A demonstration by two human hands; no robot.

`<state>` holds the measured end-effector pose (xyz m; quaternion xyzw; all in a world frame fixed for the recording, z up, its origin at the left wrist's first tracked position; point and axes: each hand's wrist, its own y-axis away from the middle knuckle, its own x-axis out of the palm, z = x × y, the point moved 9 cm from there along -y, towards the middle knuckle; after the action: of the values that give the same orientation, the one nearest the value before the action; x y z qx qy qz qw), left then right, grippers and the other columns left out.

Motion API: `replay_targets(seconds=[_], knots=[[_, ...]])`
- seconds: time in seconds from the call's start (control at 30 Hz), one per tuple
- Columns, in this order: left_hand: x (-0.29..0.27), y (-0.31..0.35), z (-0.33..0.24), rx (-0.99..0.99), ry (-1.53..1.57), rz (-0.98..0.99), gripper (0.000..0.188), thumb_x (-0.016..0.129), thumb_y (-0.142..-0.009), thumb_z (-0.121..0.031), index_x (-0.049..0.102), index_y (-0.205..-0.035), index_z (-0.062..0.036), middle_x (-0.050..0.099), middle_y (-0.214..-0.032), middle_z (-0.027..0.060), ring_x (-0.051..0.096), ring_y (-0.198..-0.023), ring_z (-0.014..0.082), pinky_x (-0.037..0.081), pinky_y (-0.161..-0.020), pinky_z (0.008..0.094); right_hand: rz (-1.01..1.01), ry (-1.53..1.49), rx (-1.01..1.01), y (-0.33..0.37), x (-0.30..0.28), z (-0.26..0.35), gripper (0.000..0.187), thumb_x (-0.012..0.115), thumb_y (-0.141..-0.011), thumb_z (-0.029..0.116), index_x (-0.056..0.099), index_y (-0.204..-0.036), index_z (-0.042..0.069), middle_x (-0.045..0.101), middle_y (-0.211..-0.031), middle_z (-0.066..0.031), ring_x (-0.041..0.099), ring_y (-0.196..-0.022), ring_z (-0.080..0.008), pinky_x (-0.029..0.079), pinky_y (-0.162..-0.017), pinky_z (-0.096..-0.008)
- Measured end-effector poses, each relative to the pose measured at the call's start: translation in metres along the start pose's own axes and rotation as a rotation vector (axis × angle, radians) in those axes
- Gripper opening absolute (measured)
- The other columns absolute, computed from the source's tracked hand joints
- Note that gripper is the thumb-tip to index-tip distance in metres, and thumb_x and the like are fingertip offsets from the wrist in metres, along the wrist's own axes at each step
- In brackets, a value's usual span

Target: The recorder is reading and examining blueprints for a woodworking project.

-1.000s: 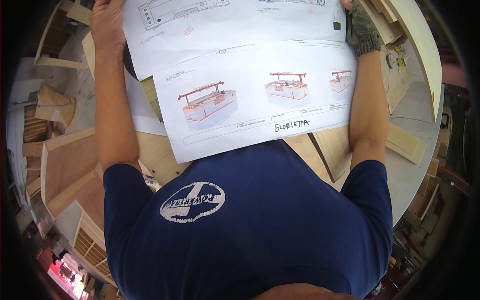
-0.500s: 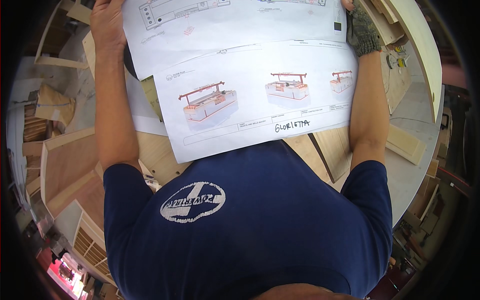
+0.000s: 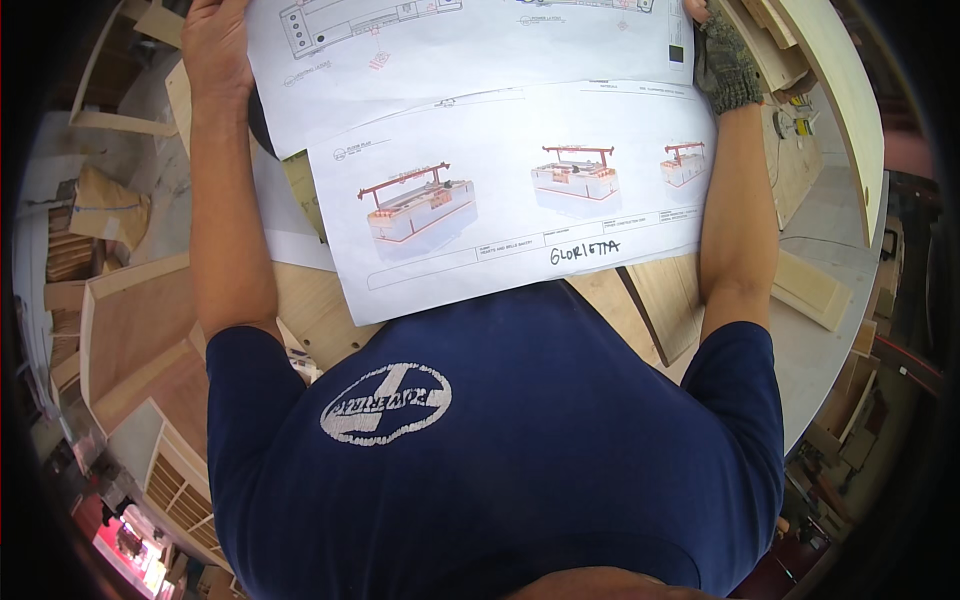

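Printed drawing sheets [image 3: 440, 285] are spread between my raised hands, covering much of the work surface. The lower part carries red-and-grey three-dimensional views of a counter, with handwriting in black near its bottom edge. Line plans fill the upper part, which runs out of view at the top. My bare left hand [image 3: 214, 48] grips the sheets at their upper left edge, its fingertips cut off by the frame. On the upper right edge, my right hand [image 3: 727, 62] holds them too, wearing a dark grey knitted glove that leaves a fingertip bare.
Wooden boards [image 3: 665, 300] lie under the sheets on a grey table [image 3: 800, 370]. To the right are a curved pale wood panel [image 3: 845, 110], a cream block [image 3: 810, 288] and a yellow tool [image 3: 800, 124]. Wooden box frames [image 3: 140, 320] and a brown wrapped bundle [image 3: 108, 208] stand left.
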<state>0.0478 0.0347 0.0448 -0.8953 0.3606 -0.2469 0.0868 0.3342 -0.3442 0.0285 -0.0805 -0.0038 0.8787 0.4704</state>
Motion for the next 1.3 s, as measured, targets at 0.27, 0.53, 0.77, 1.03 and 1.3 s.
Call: replay_targets(seconds=[0.27,0.53,0.77,1.03,1.3], knots=[[-0.001,-0.001,0.001,-0.008,0.006,-0.004,0.022,0.064,-0.089,-0.004,0.064,-0.111,-0.0005,0.07,-0.1,0.0104,0.068,-0.08,0.0177,0.057,-0.069,0.0298,-0.015,-0.017,0.019,0.0,-0.003,-0.004,0.034,0.065,-0.089,0.028,0.059,-0.105,-0.001,0.064,-0.09,-0.0091,0.062,-0.081,-0.0169,0.054,-0.064,-0.0266],[-0.002,-0.002,0.001,0.0,-0.003,0.002,0.024,0.065,-0.089,-0.005,0.063,-0.113,-0.0005,0.07,-0.101,0.0105,0.068,-0.081,0.0176,0.057,-0.071,0.0299,-0.017,0.034,0.001,0.0,-0.003,0.001,0.033,0.065,-0.089,0.028,0.059,-0.104,-0.001,0.064,-0.089,-0.009,0.062,-0.08,-0.0169,0.054,-0.064,-0.0268],[-0.009,-0.004,0.005,-0.012,-0.036,-0.033,0.023,0.065,-0.089,-0.005,0.064,-0.112,-0.0018,0.07,-0.099,0.0095,0.067,-0.08,0.0167,0.056,-0.07,0.0296,-0.024,0.078,-0.007,0.0,-0.001,0.002,0.032,0.064,-0.089,0.028,0.059,-0.103,-0.001,0.064,-0.088,-0.009,0.062,-0.08,-0.0169,0.054,-0.064,-0.0269],[-0.011,-0.005,0.008,-0.011,-0.058,-0.02,0.022,0.066,-0.089,-0.007,0.064,-0.11,0.0001,0.07,-0.097,0.009,0.067,-0.078,0.0159,0.055,-0.069,0.0294,-0.04,0.164,-0.031,0.002,0.0,0.007,0.031,0.064,-0.089,0.028,0.059,-0.102,-0.001,0.064,-0.087,-0.0089,0.062,-0.079,-0.0169,0.054,-0.063,-0.0271],[-0.012,-0.004,0.007,-0.015,-0.064,-0.027,0.021,0.066,-0.09,-0.008,0.064,-0.109,-0.0004,0.07,-0.096,0.0087,0.067,-0.077,0.0154,0.055,-0.068,0.029,-0.078,0.361,-0.084,0.01,0.002,0.021,0.031,0.064,-0.089,0.028,0.059,-0.101,0.0,0.064,-0.087,-0.0088,0.062,-0.079,-0.0169,0.054,-0.063,-0.0272]])
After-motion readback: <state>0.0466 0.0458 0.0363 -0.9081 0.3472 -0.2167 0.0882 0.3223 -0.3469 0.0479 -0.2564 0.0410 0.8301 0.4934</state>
